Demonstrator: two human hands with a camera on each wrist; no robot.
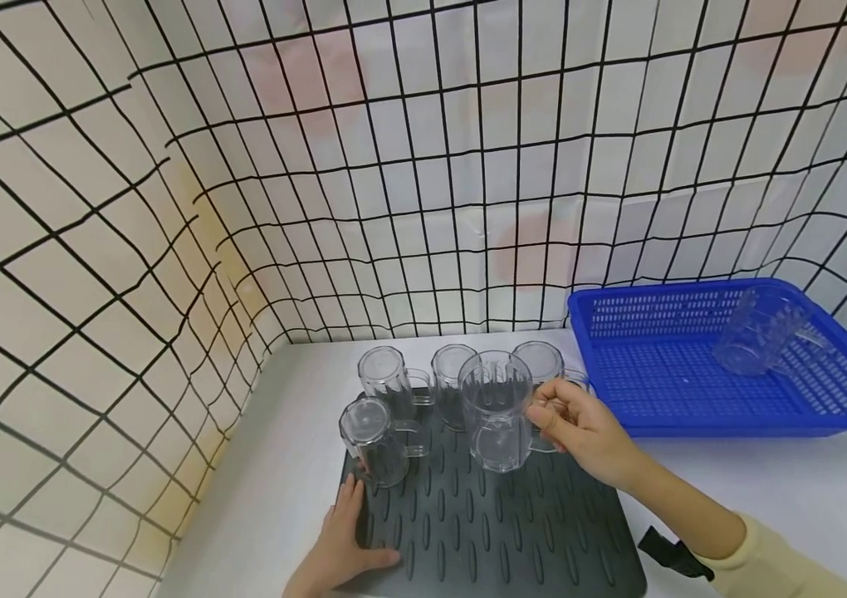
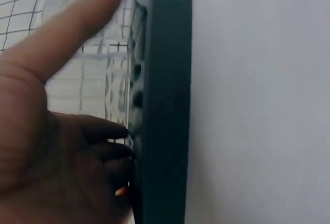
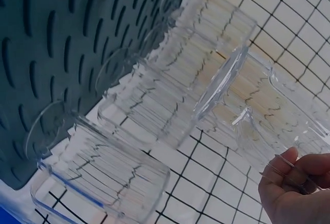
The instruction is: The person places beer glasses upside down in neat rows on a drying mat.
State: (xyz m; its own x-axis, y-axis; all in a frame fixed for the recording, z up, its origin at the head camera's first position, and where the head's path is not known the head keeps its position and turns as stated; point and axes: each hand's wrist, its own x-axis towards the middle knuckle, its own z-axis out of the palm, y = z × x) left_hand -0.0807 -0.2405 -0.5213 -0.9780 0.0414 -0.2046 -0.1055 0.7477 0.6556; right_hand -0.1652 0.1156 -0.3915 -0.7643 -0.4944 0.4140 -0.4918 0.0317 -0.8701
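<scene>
My right hand (image 1: 580,428) grips a clear glass mug (image 1: 496,399) by its handle, holding it over the dark ribbed mat (image 1: 498,531). In the right wrist view, the right hand (image 3: 296,188) pinches that handle with thumb and fingers. Several clear mugs stand upside down along the mat's back and left side, among them a front-left mug (image 1: 376,444) and a back-left mug (image 1: 384,374). My left hand (image 1: 341,536) rests at the mat's left edge, its thumb spread over the ribs and its fingers close to the front-left mug.
A blue plastic basket (image 1: 663,430) stands on the white table at the right, with another clear mug (image 1: 756,332) tilted inside it. Black wire grid panels (image 1: 408,191) over white sheeting enclose the back and sides. A black strap (image 1: 673,555) lies beside the right forearm.
</scene>
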